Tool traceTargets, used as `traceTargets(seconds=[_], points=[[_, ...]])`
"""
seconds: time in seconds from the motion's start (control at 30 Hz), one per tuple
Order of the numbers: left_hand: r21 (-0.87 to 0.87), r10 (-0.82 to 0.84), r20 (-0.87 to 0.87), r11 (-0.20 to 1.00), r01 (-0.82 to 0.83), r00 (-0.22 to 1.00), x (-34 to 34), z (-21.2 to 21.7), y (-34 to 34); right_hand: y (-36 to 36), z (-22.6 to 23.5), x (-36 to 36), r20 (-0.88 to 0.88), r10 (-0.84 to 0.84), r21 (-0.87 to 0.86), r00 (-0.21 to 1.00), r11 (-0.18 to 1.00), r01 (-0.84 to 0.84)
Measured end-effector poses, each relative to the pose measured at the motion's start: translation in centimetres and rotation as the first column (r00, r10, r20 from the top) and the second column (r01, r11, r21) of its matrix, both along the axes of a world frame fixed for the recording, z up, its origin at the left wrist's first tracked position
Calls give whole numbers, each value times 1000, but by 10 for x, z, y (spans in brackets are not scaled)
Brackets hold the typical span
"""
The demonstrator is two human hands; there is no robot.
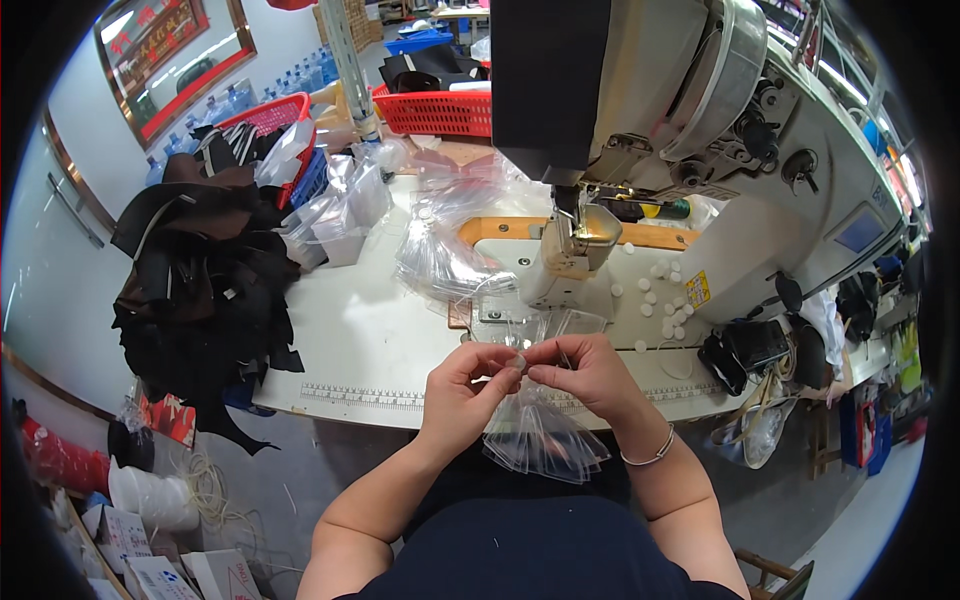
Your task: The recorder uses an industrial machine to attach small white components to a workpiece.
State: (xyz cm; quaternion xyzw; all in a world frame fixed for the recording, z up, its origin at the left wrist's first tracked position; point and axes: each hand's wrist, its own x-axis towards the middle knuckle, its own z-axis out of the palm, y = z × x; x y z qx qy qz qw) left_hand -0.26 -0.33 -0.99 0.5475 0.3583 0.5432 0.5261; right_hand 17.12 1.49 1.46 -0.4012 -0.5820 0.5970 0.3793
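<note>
A white worktop (370,330) spreads out in front of the person, with a large grey-white sewing machine (700,150) standing on its far right half. A heap of black and brown leather pieces (200,290) spills over the worktop's left edge. Behind it sit two red baskets (435,110). Loose clear plastic bags (440,250) lie near the machine's needle, and small white round pieces (660,290) are scattered on the machine's base. At the near edge, both hands meet just above the worktop. The left hand (462,385) has its grip closed, thumb and fingers pinching a small round piece (519,362). The right hand (585,375) is likewise pinched shut on the top of a bundle of small clear bags (540,440), which hangs down toward the person's lap.
</note>
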Motion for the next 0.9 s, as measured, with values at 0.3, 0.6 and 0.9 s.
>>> traceTargets(seconds=[0.3,0.6,0.9], points=[[-177,-15,99,984,32,995,0,1,-5,-1,1,3,-47,41,-41,998,998,-43],[-355,-59,283,921,162,957,-2,-7,-3,-2,3,6,9,25,-44,1000,999,-25],[-351,-80,310,916,193,947,-1,-12,-3,-5,4,8,26,-37,-67,999,997,39]])
